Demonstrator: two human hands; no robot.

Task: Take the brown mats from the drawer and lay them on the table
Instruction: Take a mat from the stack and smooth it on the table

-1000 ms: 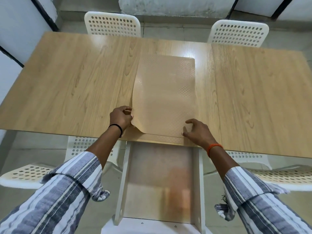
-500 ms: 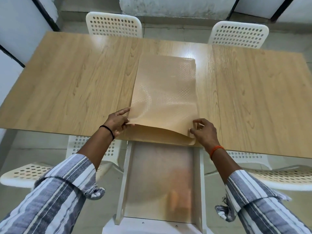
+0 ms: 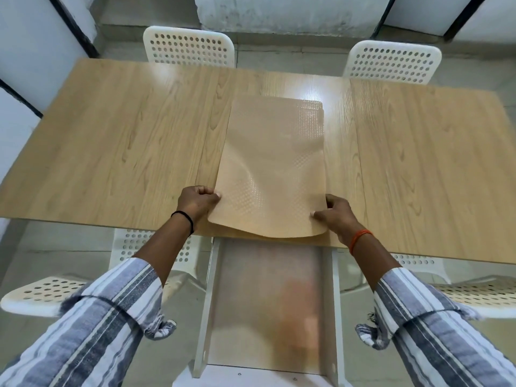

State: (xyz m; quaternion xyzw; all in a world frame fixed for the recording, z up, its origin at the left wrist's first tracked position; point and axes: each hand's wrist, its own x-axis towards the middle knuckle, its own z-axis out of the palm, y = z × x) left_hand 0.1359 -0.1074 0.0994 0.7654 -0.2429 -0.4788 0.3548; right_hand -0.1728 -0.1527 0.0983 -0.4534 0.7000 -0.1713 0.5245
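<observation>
While hands [image 3: 268, 210] grip mat [image 3: 273, 169], drawer [image 3: 268, 303] open, seemingly bare

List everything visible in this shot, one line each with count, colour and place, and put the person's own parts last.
table: one, light wood, across the middle of the view.
brown mats: at least two, tan, stacked at the table's near edge; the top one's near end is lifted.
drawer: one, white sides, pulled open below the table's near edge.
chairs: four, white and perforated, two beyond the table, two at the near side.
left hand: one, black wristband, gripping the top mat's near left corner.
right hand: one, orange wristband, gripping its near right corner.
sleeves: two, grey and white striped, rolled, bottom corners.
</observation>
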